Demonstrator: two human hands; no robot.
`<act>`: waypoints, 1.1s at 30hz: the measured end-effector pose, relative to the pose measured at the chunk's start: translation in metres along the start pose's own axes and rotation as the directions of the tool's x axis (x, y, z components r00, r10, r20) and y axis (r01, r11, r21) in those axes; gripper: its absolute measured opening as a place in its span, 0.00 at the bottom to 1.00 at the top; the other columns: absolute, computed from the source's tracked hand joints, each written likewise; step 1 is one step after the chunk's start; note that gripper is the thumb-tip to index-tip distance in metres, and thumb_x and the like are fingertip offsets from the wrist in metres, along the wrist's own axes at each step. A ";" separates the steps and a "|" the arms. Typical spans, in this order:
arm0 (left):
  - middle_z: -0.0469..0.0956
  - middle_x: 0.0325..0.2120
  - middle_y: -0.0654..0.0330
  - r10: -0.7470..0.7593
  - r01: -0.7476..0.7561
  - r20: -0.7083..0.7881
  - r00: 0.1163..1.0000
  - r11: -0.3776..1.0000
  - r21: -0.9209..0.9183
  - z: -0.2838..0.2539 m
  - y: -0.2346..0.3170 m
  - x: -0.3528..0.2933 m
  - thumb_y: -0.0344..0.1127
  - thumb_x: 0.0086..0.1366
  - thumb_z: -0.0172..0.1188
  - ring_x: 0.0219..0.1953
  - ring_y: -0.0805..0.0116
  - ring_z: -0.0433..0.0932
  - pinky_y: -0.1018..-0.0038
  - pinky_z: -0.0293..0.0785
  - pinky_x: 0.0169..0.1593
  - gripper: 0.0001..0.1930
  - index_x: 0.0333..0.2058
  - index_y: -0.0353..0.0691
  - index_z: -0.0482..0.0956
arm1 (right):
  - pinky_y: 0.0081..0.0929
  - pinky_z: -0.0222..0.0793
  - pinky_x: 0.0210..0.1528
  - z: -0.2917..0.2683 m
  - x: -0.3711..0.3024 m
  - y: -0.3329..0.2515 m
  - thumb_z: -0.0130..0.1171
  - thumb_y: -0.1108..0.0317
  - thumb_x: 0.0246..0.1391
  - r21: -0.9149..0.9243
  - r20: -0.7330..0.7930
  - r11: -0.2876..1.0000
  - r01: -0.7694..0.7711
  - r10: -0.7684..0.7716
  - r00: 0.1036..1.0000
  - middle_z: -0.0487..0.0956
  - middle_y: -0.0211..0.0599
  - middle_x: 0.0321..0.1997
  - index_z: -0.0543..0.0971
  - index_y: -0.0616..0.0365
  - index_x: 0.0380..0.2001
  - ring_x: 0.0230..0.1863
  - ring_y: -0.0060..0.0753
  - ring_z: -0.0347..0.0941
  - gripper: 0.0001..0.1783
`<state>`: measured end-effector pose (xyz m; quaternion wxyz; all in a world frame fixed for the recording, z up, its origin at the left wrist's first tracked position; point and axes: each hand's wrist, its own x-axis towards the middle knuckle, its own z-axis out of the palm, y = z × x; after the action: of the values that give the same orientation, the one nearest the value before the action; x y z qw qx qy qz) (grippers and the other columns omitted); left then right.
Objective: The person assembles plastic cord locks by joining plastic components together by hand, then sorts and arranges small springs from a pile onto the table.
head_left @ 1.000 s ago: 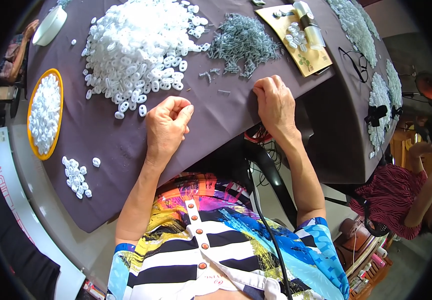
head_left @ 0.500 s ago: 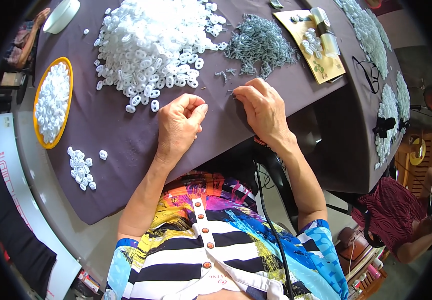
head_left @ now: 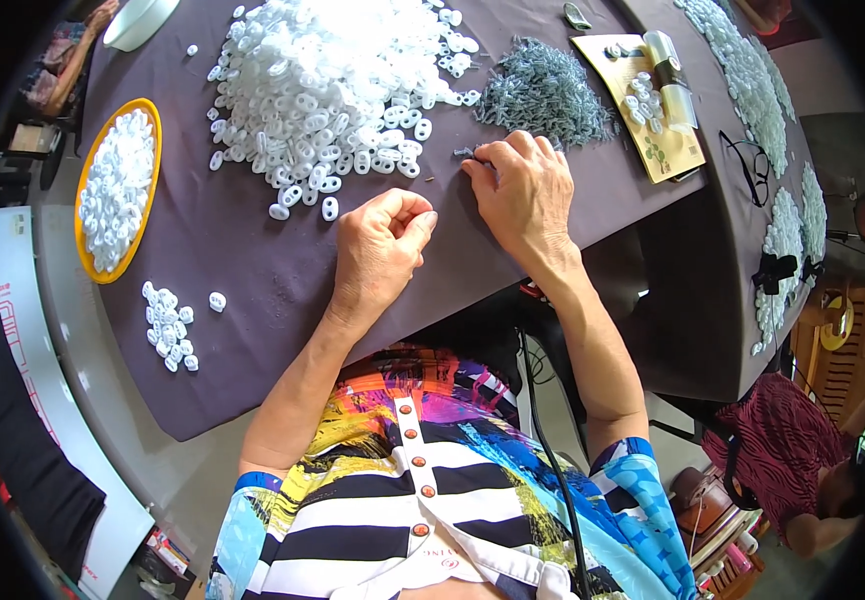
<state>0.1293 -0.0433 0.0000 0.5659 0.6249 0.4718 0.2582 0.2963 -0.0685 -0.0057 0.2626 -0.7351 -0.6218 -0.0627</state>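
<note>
My left hand (head_left: 382,248) is closed in a pinch, thumb against the bent forefinger, above the dark table cover. Whatever it holds is hidden by the fingers. A large pile of white oval plastic pieces (head_left: 317,100), many with two holes, lies just beyond it. My right hand (head_left: 530,195) reaches down with bent fingers, thumb and forefinger close together beside a few loose grey pins (head_left: 464,153). I cannot make out what is between its fingertips. Right behind this hand is a heap of small grey pins (head_left: 544,95).
Left, a yellow-rimmed basket (head_left: 85,245) holds more white pieces; a small cluster of them (head_left: 169,328) lies nearer me. A white bowl (head_left: 139,22) stands far left. On the right are a card (head_left: 667,160) with clear tubes, eyeglasses (head_left: 752,168) and translucent heaps (head_left: 782,240). Another person (head_left: 787,440) sits right.
My right hand has moved forward to the loose grey pins near the heap. The left hand keeps its pinch. The whole view has shifted slightly.
</note>
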 end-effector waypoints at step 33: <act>0.76 0.20 0.67 -0.084 0.129 0.236 0.968 0.975 -0.183 0.016 0.008 0.006 0.34 0.65 0.56 0.15 0.85 0.69 0.87 0.63 0.15 0.07 0.34 0.36 0.79 | 0.30 0.65 0.32 -0.026 -0.046 0.005 0.63 0.74 0.42 0.260 -0.076 0.949 0.180 -0.166 0.983 0.74 0.33 0.28 0.76 0.56 0.29 0.29 0.37 0.69 0.08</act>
<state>0.1481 -0.0445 0.0030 0.6881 0.5648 0.4094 0.1996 0.2973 -0.1214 -0.0043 0.3689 -0.6339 -0.6795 -0.0212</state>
